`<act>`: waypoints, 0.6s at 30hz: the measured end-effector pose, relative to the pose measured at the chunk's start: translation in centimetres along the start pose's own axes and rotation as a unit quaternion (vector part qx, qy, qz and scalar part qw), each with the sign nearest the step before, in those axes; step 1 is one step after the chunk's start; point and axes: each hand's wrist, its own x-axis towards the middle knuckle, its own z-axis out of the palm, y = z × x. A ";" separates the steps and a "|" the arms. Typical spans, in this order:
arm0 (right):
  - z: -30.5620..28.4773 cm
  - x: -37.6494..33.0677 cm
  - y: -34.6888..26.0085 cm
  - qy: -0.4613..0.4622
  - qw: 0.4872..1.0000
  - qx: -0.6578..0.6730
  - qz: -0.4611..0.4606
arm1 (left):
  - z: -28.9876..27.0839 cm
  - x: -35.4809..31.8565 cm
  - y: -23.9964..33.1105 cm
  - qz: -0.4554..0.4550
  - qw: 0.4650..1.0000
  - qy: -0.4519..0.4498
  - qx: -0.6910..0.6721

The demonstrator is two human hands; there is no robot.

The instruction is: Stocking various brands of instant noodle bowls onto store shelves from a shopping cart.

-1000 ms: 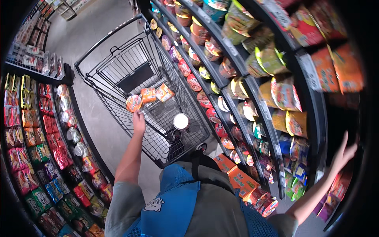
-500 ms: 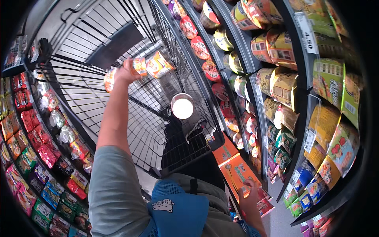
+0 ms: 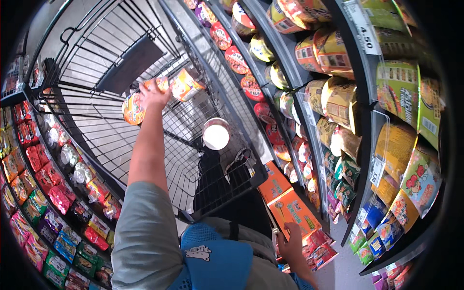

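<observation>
My left hand reaches into a black wire shopping cart. Its fingers and thumb are around an orange instant noodle cup, which the hand partly hides. A second orange cup lies beside the hand on the left, and a third orange and white cup is to its right. Nearer me in the cart stands a tub with a bright white top. My right hand is low at my right side, in front of an orange carton, fingers curled; what they hold is too small to make out.
Shelves of noodle cups and tubs rise close on the right. Bagged goods line shelves on the left. Orange cartons and red packets sit low at my right. A dark panel crosses the cart's far end.
My left hand and the cup it holds have shifted slightly left and nearer, beside the left cup. My right hand has moved a little left, its fingers curling. The view has also shifted slightly.
</observation>
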 end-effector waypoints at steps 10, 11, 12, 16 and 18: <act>1.1 -1.0 3.3 -0.032 0.993 0.105 0.051 | -2.3 -2.5 0.4 -0.090 0.996 0.018 0.006; 0.9 -1.2 3.8 -0.026 0.991 0.121 0.042 | -2.2 -2.8 0.0 -0.073 0.996 0.048 0.021; 0.7 -1.7 4.2 -0.029 0.992 0.117 0.040 | -2.2 -3.6 0.1 -0.047 0.994 0.097 -0.019; -0.8 -2.4 5.6 0.000 0.996 0.063 -0.061 | -4.6 -8.8 -1.9 0.093 0.969 0.192 -0.122; -2.8 -2.2 5.3 0.010 0.993 0.081 -0.088 | -7.8 -14.8 -2.5 0.151 0.938 0.263 -0.166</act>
